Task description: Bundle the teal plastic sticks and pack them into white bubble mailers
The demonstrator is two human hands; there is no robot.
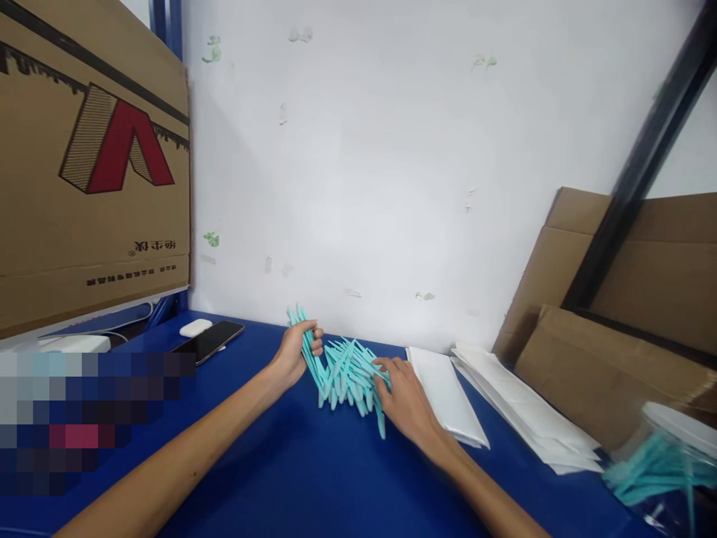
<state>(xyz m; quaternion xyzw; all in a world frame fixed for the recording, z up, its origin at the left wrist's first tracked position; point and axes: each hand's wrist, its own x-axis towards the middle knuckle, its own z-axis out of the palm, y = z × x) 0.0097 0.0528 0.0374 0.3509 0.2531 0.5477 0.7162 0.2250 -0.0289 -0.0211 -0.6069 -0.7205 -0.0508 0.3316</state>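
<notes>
My left hand (296,350) is closed round a bundle of slim teal sticks (308,351), their pale tips poking out above the fist. Beside it, a loose pile of the same teal sticks (348,373) lies on the blue tabletop (314,471), pointing in several directions, with broader pale ends towards me. At the pile's right edge is my right hand (402,388), thumb and forefinger apart, touching the sticks there. The exact kind of stick is too small to make out.
White paper packets (448,396) and flat white sheets (520,403) lie right of the pile. A clear tub (666,471) of teal sticks stands front right, near brown cardboard (610,366). On the left are a phone (210,341), a white case (196,327) and a large carton (95,217).
</notes>
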